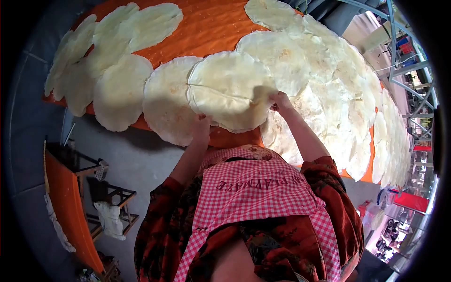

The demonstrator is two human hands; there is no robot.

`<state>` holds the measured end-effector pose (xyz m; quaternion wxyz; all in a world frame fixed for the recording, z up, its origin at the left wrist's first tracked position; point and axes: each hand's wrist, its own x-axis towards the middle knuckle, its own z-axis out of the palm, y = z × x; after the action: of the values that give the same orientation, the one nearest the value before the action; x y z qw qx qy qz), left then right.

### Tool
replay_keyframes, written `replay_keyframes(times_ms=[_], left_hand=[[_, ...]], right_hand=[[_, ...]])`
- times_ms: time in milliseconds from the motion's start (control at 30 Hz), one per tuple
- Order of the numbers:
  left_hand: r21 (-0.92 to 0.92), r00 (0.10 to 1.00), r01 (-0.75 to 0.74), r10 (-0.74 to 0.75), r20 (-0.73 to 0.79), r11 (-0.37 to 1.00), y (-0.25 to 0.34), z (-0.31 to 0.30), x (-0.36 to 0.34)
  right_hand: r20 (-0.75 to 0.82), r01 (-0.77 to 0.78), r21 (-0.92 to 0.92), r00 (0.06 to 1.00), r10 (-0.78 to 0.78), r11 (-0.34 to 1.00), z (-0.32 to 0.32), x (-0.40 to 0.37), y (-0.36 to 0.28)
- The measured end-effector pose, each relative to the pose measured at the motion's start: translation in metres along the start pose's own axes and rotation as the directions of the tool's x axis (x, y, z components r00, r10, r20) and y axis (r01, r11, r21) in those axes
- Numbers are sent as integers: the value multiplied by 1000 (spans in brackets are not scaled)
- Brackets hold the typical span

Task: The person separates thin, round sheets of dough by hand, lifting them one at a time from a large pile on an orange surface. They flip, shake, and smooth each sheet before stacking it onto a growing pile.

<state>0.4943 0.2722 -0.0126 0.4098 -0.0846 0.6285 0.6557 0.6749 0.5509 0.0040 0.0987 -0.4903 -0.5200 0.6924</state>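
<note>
Btwn L grip [203, 123] & R grip [281, 102] lies thin, rnd, creased sheet [230, 77].

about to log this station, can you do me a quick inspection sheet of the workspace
Surface: orange covering, largely hidden by pale round sheets, many overlapping.
Job's things: one creased round sheet lies between the hands, partly over its left neighbour.
Clutter: small pale specks on the covering; white cloth or bag on a low dark frame at left.
Hands: right hand appears to pinch the creased sheet's right edge; left hand at its near-left edge, grip unclear.
Cables: thin white line at upper right, possibly a cord.
Surroundings: grey floor, metal framework at right.
</note>
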Motion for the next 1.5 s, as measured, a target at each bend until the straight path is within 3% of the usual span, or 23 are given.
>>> replay_keyframes(times_ms=[67, 200, 300, 333, 400, 433, 500, 600, 667, 700, 800, 1000, 1133, 1167, 1200, 1233, 1267, 1300, 1367, 1400, 1433, 1467, 1500], left_hand=[[47, 994, 53, -58, 95, 997, 8, -1, -4], [78, 996, 84, -85, 12, 993, -6, -4, 23], [-136, 993, -95, 103, 53, 986, 56, 18, -35], [-150, 990, -121, 131, 59, 981, 77, 16, -42], [-300, 953, -198, 255, 162, 933, 105, -9, -43], [-206, 966, -168, 203, 162, 964, 128, -22, -54], [-323, 987, -97, 133, 91, 942, 148, -10, -80], [-241, 970, 34, 27, 243, 970, 148, -39, -60], [-311, 972, -54, 122, 202, 949, 178, -45, -49], [-341, 973, -85, 152, 174, 936, 192, -50, -47], [-287, 980, -177, 196, 39, 941, 262, -56, -9], [-271, 818, -549, 575, 22, 791, 359, -69, -5], [-160, 839, -544, 538, -83, 823, 340, -102, 58], [-111, 855, -517, 506, -114, 848, 323, -106, 81], [-72, 877, -481, 480, -37, 874, 299, -116, 109], [-32, 894, -443, 444, 55, 896, 269, -126, 134], [21, 929, -349, 343, 142, 937, 244, -132, 148], [164, 957, -291, 290, 31, 943, 218, -141, 160], [461, 908, -335, 412, -75, 822, 184, -151, 156], [443, 886, -381, 457, -76, 812, 173, -154, 147], [425, 863, -422, 498, -82, 801, 164, -159, 134], [416, 870, -408, 484, -92, 813, 161, -158, 116], [408, 873, -397, 476, -109, 822, 157, -158, 101]], right_hand=[[50, 9, -30, 999, -8, 1000, 0, -6, -4], [92, 4, -7, 996, -3, 1000, 0, 5, -3], [42, 159, 55, 986, -162, 986, 4, -4, -41], [25, 219, 262, 972, -233, 940, 17, -32, -76], [49, 293, 371, 941, -334, 881, 20, -68, -127], [32, 329, 379, 930, -367, 865, 22, -86, -145], [100, 233, 228, 960, -261, 946, 19, -88, -156], [55, 244, 118, 966, -251, 963, 41, -99, -186], [27, 275, 44, 961, -276, 960, 71, -106, -215], [138, 305, 5, 943, -303, 952, 74, -77, -220], [179, 292, 50, 938, -296, 955, 121, -32, -267], [247, 525, 162, 798, -550, 835, 192, -9, -338], [297, 517, 172, 785, -544, 839, 220, 48, -304], [331, 539, 66, 782, -528, 840, 215, 95, -276], [188, 492, -141, 866, -464, 859, 215, 84, -259], [114, 359, 6, 927, -357, 933, 211, 100, -224], [161, 347, -115, 931, -327, 931, 191, 152, -172], [137, 184, -402, 981, -140, 897, 179, 132, -155], [-22, 160, -201, 986, -168, 966, 144, 104, -116], [-124, 203, -166, 967, -225, 965, 113, 99, -103], [-223, 246, -139, 936, -272, 959, 75, 90, -80], [-378, 370, -385, 773, -510, 846, 34, 90, -58], [-516, 181, -720, 507, -691, 670, -9, 92, -40]])
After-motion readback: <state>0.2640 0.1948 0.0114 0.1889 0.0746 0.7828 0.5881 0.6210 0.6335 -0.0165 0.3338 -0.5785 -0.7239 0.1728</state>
